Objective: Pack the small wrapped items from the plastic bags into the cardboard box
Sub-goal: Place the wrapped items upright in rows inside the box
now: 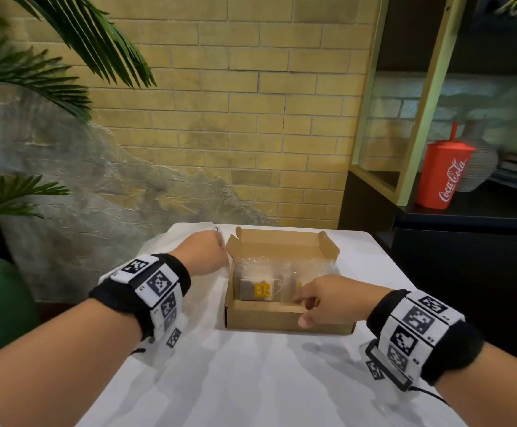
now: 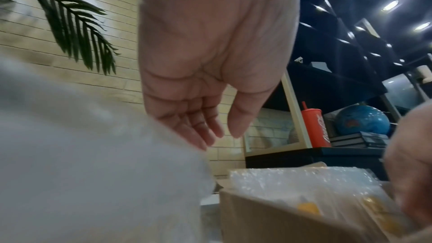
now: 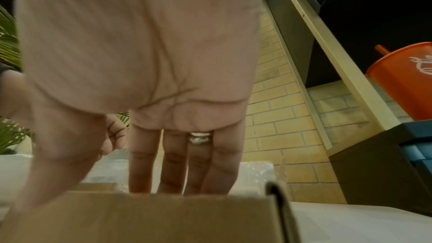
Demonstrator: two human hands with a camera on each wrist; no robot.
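Two hands are seen by the cardboard box point(image 1: 284, 318). The left hand point(image 2: 210, 58) is held loose just left of the box, fingers straight, nothing gripped, beside a soft white plastic bag point(image 1: 186, 241). The right hand point(image 1: 328, 298) is dipped into the box with straight fingers; whether anything is held cannot be told. Small wrapped items point(image 1: 258, 289) are laid inside on bumpy bubble wrap point(image 1: 281, 260).

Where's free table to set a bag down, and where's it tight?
Free: the white table between the two forearms, in front of the cardboard box, and the strip right of the box toward the table edge. Tight: left of the box, where the plastic bag lies under the left hand; right hand has fingers inside the box.
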